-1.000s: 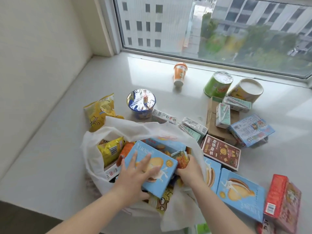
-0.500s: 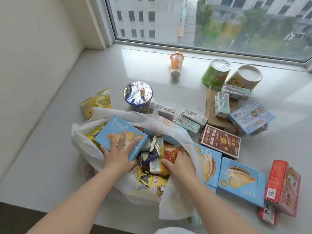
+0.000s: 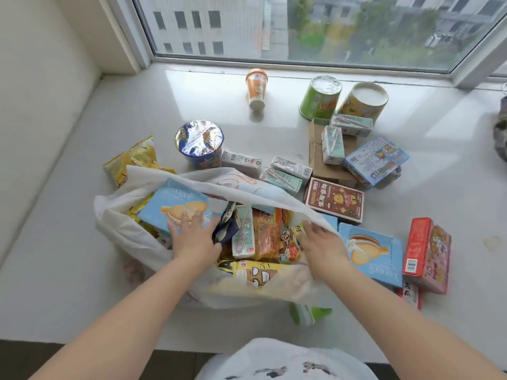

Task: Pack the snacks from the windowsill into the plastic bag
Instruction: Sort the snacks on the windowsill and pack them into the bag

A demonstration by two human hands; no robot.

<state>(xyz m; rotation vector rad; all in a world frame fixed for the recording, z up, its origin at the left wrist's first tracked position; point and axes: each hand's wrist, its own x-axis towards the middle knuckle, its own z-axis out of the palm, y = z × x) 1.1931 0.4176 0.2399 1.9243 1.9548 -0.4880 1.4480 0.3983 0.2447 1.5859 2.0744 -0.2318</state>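
Left hand [image 3: 192,237] lies with spread fingers on the blue biscuit box [image 3: 178,207] inside the plastic bag [image 3: 120,229]. Right hand [image 3: 323,242], fingers relaxed, touches the bag's right rim. More snacks, like the red box [image 3: 426,253], lie right of the bag on the windowsill [image 3: 68,187].

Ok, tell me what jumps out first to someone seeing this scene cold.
The stuffed white plastic bag at the near centre grabs the eye, with the left hand pressing a light blue biscuit box into it and the right hand at its right rim. Behind it, snacks litter the windowsill, with three cups near the window, including an orange cup.
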